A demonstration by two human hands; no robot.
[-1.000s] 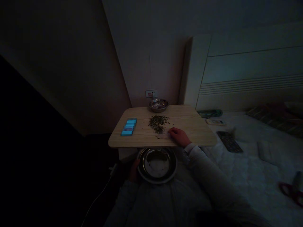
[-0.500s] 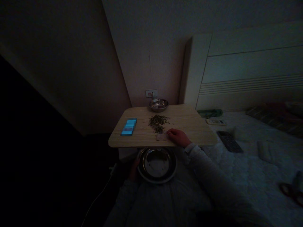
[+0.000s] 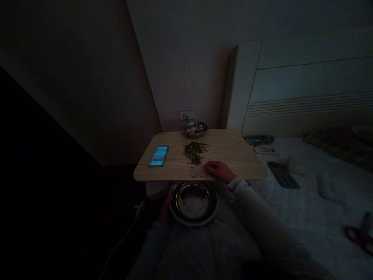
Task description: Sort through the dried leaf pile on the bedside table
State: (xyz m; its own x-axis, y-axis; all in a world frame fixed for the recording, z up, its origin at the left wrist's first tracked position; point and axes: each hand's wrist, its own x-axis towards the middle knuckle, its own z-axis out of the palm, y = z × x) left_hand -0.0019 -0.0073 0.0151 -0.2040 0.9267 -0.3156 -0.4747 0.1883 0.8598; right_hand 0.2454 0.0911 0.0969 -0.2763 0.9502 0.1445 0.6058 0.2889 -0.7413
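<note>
The left grip [image 3: 165, 210], with a lit phone [image 3: 159, 156] ahead of it on the worktop [image 3: 233, 149], holds a large bowl [image 3: 193, 224] by its left edge. Ahead of the right grip [image 3: 220, 171] and to its left, a small bowl [image 3: 195, 134] stands behind loose grains [image 3: 194, 147]. The right grip pinches a faint clear sheet [image 3: 198, 171] nearer than the grains. Well right, scissors [image 3: 361, 236] lie on the bed [image 3: 309, 229].

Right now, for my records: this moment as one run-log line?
left hand: holding lower bowl | right hand: holding pale piece | table: dark bits, phone, far bowl
</note>
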